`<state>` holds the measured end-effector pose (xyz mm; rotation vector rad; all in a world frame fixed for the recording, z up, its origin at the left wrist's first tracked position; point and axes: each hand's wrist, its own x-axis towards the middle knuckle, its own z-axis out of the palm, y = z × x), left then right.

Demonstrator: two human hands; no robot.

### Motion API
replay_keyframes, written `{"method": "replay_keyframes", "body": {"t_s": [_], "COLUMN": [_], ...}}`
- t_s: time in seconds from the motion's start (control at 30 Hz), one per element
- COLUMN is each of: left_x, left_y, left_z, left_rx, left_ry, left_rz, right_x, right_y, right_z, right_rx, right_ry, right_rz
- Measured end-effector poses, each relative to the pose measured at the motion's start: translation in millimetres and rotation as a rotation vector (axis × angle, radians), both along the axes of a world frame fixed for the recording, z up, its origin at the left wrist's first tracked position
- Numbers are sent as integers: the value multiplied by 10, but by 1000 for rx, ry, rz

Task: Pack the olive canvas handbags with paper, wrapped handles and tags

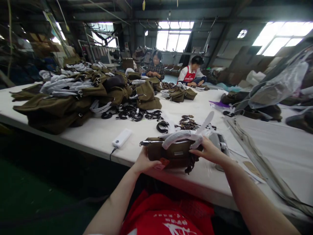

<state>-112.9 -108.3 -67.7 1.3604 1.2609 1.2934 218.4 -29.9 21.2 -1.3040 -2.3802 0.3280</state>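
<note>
A small olive-brown bag (pixel 171 152) stands at the near edge of the white table (pixel 102 130), with white paper stuffing (pixel 182 138) poking out of its open top. My left hand (pixel 144 161) grips the bag's left end, thumb near an orange tag. Gripping the bag's right side, my right hand (pixel 208 150) has its fingers closed against the white paper.
A white power bank (pixel 122 137) with a cable lies left of the bag. Black straps (pixel 137 115) and dark metal parts (pixel 187 123) lie behind. Piles of olive bags (pixel 73 98) cover the left. Two people sit at the far end. Clear plastic and flat cardboard are on the right.
</note>
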Motion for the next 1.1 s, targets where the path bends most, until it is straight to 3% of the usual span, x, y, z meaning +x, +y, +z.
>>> {"method": "replay_keyframes", "body": {"t_s": [0.17, 0.3, 0.37, 0.47, 0.5, 0.57, 0.67, 0.8, 0.87, 0.97, 1.1], "left_x": [86, -48, -51, 122, 216, 416, 659, 795, 794, 753, 700], "left_y": [213, 260, 159, -88, -165, -269, -258, -95, -51, -51, -53], "left_z": [380, 684, 851, 999, 989, 852, 429, -50, -110, -67, -142], "left_rx": [6, 12, 123, 455, 548, 645, 672, 718, 719, 738, 752], "left_ry": [-132, 167, 343, 483, 530, 674, 920, 1045, 1062, 1057, 1038], "left_rz": [131, 231, 356, 561, 551, 380, 161, 276, 286, 259, 279], "right_x": [-228, -291, -323, -388, -413, -461, -506, -460, -398, -336, -459], "right_y": [32, -116, -178, -234, -248, -279, -333, -369, -367, -371, -434], "right_z": [-23, 77, 116, 138, 138, 134, 135, 177, 208, 232, 213], "right_rx": [67, 73, 73, 58, 59, 74, 86, 69, 27, -40, 2], "right_ry": [7, -17, -59, -97, -95, -85, -48, 36, 70, 42, -80], "right_rz": [-136, -275, -352, -417, -425, -431, -385, -225, -176, -184, -175]}}
